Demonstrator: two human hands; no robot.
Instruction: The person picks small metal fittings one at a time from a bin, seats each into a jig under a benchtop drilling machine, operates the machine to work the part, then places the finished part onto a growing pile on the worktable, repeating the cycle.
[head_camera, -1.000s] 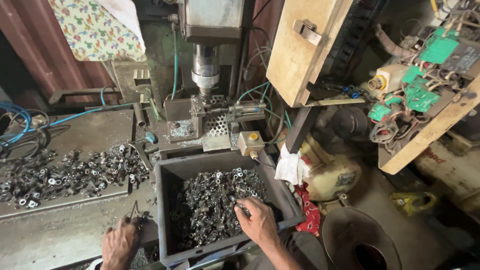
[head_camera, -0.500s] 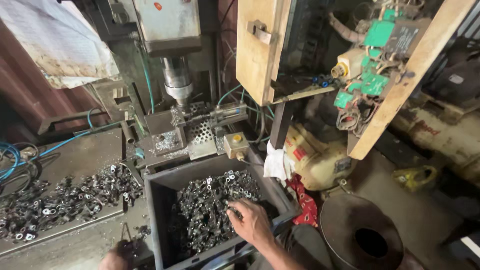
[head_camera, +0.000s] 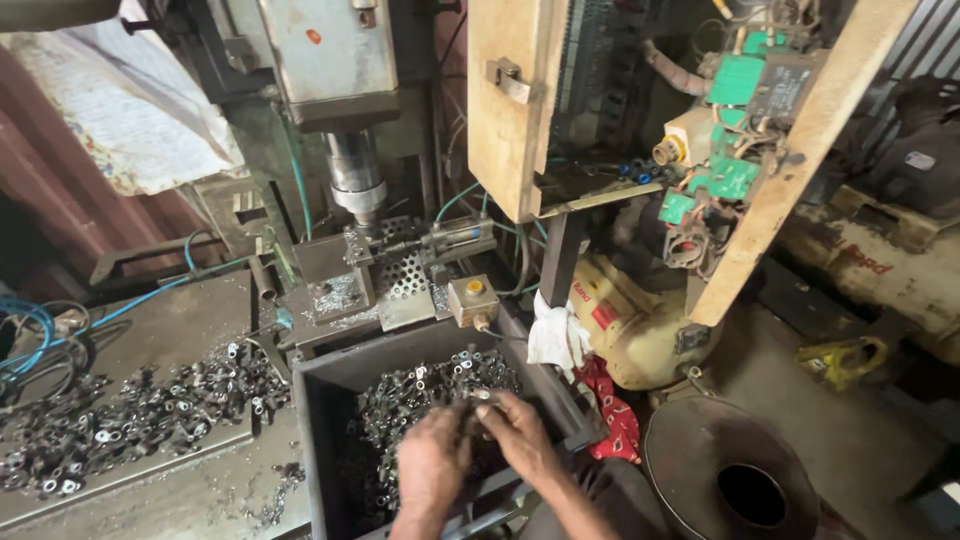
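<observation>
Low in the frame, both hands, left hand (head_camera: 432, 462) and right hand (head_camera: 518, 430), pinch small metal parts (head_camera: 420, 400) in the dark bin (head_camera: 320, 440), probably hard, light, slippery, best taken fingertip by rim.

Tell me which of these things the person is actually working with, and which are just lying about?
In use:
left hand
right hand
dark bin of small metal parts

Lying about:
loose parts on the steel bench
white rag
red cloth
black funnel
blue hose
</observation>
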